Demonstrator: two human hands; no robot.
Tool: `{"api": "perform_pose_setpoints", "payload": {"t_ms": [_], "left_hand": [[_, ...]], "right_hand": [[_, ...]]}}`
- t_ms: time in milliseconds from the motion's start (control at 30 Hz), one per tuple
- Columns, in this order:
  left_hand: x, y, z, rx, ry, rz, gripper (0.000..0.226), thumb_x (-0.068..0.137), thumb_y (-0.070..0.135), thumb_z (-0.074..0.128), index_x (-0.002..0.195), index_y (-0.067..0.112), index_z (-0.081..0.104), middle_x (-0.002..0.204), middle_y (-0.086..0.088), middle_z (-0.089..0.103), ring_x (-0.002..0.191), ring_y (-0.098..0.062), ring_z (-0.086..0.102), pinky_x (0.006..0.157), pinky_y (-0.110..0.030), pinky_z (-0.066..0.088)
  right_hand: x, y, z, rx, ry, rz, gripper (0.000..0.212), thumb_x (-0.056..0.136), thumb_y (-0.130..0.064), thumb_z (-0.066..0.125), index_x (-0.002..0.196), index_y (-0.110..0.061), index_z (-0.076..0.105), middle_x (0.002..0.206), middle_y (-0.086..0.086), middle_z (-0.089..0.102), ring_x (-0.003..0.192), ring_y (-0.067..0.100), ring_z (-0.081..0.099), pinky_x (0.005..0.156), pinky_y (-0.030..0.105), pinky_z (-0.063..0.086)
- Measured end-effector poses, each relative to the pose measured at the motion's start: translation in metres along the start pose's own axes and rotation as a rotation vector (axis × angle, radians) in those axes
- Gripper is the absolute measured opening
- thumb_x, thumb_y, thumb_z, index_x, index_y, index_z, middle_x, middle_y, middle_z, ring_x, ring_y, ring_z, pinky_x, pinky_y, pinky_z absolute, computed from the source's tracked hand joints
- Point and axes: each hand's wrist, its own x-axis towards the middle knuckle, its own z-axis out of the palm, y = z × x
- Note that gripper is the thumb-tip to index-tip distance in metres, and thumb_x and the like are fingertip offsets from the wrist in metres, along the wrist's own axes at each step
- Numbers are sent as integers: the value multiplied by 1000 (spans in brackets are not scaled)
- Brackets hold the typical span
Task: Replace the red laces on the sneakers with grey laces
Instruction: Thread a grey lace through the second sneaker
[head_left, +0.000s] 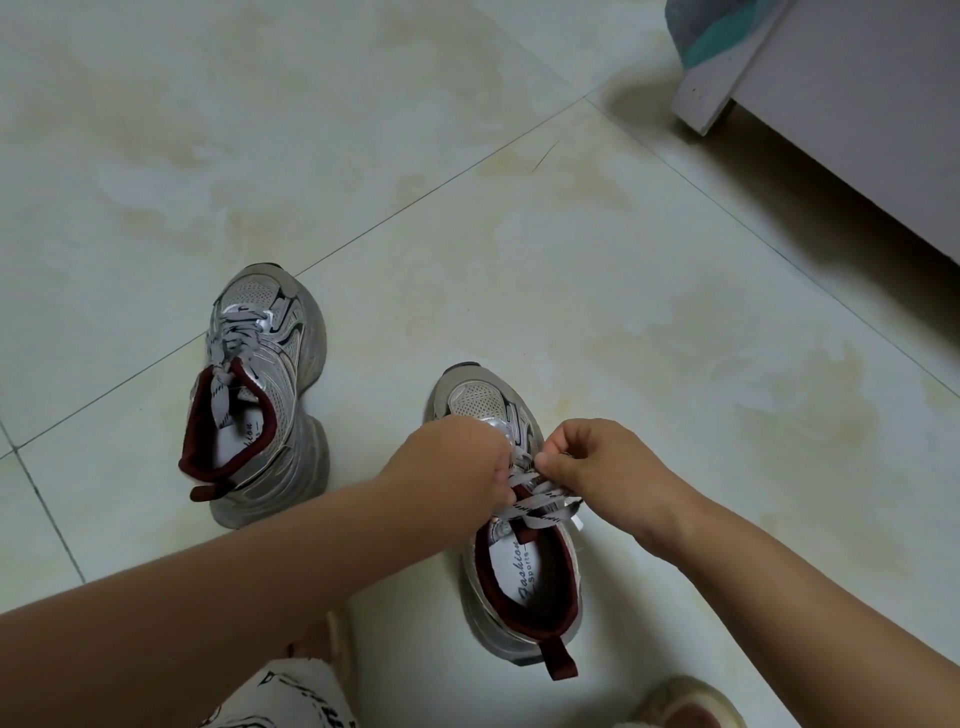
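Two silver-grey sneakers with maroon linings stand upright on the floor, toes pointing away. The left sneaker (260, 395), farther off, carries a grey lace (228, 353) with ends tucked inside. The near right sneaker (519, 561) has its grey lace (540, 499) crossed over the tongue.

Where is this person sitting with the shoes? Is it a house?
Probably a room at home. The sneakers stand on a pale tiled floor, a white piece of furniture stands in the corner, and a fluffy slipper shows at the bottom edge. I cannot tell which room.
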Motion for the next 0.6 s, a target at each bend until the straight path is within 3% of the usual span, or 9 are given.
{"api": "perform_pose_setpoints", "payload": {"t_ms": [133, 167, 233, 300, 333, 367, 467, 533, 600], "left_hand": [[-5, -12, 3, -255, -135, -63, 28, 94, 25, 45, 68, 18, 48, 65, 7, 42, 62, -8, 43, 57, -15, 36], [-9, -19, 3, -460, -194, -100, 29, 94, 23, 45, 66, 16, 48, 67, 4, 45, 63, -7, 43, 62, -13, 37], [-18, -36, 3, -1010, -302, -122, 24, 93, 17, 49, 79, 1, 58, 82, -10, 56, 79, -14, 51, 82, -23, 43], [-26, -46, 2, -1427, -335, -170, 18, 83, 18, 54, 84, 4, 67, 92, -10, 66, 87, -11, 59, 88, -27, 47], [-28, -46, 3, -1496, -321, -202, 16, 79, 21, 56, 78, 11, 69, 89, -6, 69, 84, -7, 62, 85, -25, 48], [-29, -44, 4, -1456, -297, -238, 15, 78, 23, 57, 71, 17, 68, 85, -3, 69, 79, -6, 63, 82, -26, 49], [-19, -28, 3, -952, -206, -287, 34, 87, 42, 52, 76, 12, 62, 81, -5, 66, 71, -11, 61, 73, -28, 50], [-9, -17, -1, -584, -139, -187, 48, 83, 57, 45, 64, 13, 50, 66, -4, 53, 62, -15, 48, 62, -30, 41], [-1, -10, -3, -350, -81, -93, 48, 83, 55, 45, 55, 18, 34, 56, 2, 36, 57, -15, 35, 56, -29, 30]], "right_hand": [[1, 5, 3, -30, 2, 12, 24, 90, -9, 53, 67, -16, 52, 66, -4, 53, 60, 8, 46, 58, 15, 38], [1, 5, 4, -40, 11, 16, 25, 90, -9, 52, 67, -17, 51, 66, -5, 53, 59, 7, 45, 56, 14, 37], [2, 7, 3, -32, 35, 28, 25, 91, -9, 51, 67, -17, 50, 66, -6, 52, 59, 7, 45, 54, 14, 35], [1, 8, 1, 0, 47, 36, 24, 91, -8, 51, 68, -16, 50, 66, -4, 52, 59, 8, 45, 56, 16, 36], [1, 8, 1, 10, 48, 36, 23, 90, -8, 51, 68, -16, 50, 67, -4, 53, 60, 9, 45, 57, 17, 36], [0, 8, 1, 16, 49, 35, 23, 90, -8, 51, 69, -16, 51, 67, -3, 53, 61, 9, 45, 58, 18, 37], [-1, 5, 2, 27, 51, 21, 16, 88, -15, 57, 73, -12, 55, 72, 1, 56, 66, 13, 48, 67, 25, 40], [-2, 2, 2, -6, 48, 14, 17, 86, -22, 61, 76, -8, 58, 73, 2, 58, 68, 14, 50, 68, 27, 42], [-2, -2, 4, -82, 39, 10, 17, 83, -24, 63, 76, -9, 60, 71, 2, 58, 67, 14, 51, 67, 28, 43]]}}
